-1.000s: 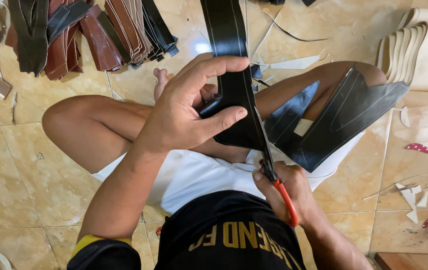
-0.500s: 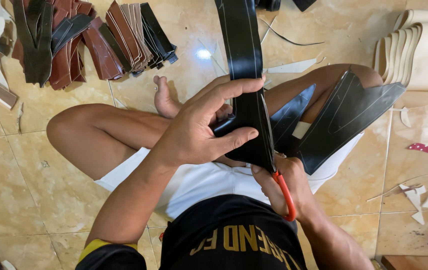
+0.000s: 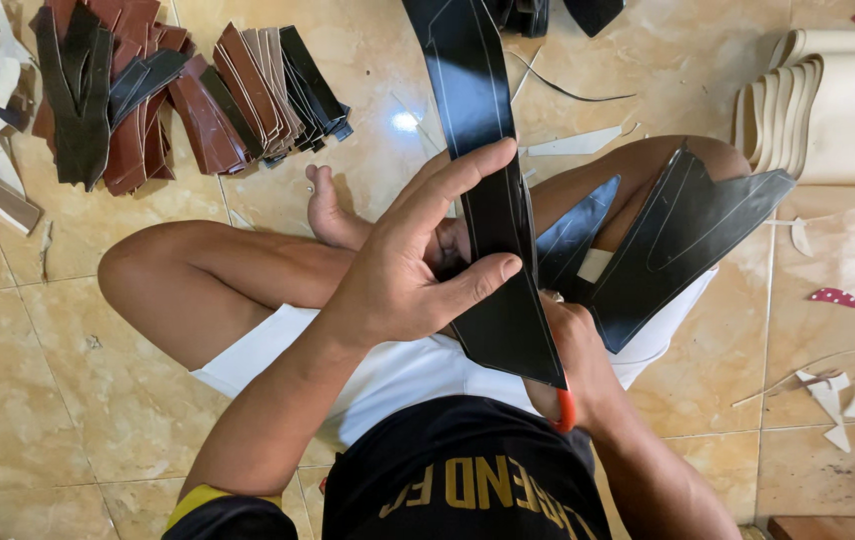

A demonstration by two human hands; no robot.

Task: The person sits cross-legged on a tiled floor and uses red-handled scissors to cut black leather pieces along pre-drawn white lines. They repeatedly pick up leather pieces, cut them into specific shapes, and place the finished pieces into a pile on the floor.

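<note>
Tan floor tiles point(image 3: 68, 400) spread beneath your crossed legs, with a fanned pile of brown and black cut pieces point(image 3: 178, 100) at ten o'clock and cream rolled sheets point(image 3: 828, 110) at two o'clock. Your left hand point(image 3: 418, 270) pinches the long black strip point(image 3: 493, 210) at centre, thumb over it, fingers spread along it. Your right hand point(image 3: 578, 370), at five o'clock beneath the strip, grips red-handled scissors point(image 3: 565, 410).

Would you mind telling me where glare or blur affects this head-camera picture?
Head view: a bright glare spot sits on the glossy floor tile left of the black leather strip; the strip also shows sheen. The left hand and right hand are sharp; no obvious motion blur.
</note>
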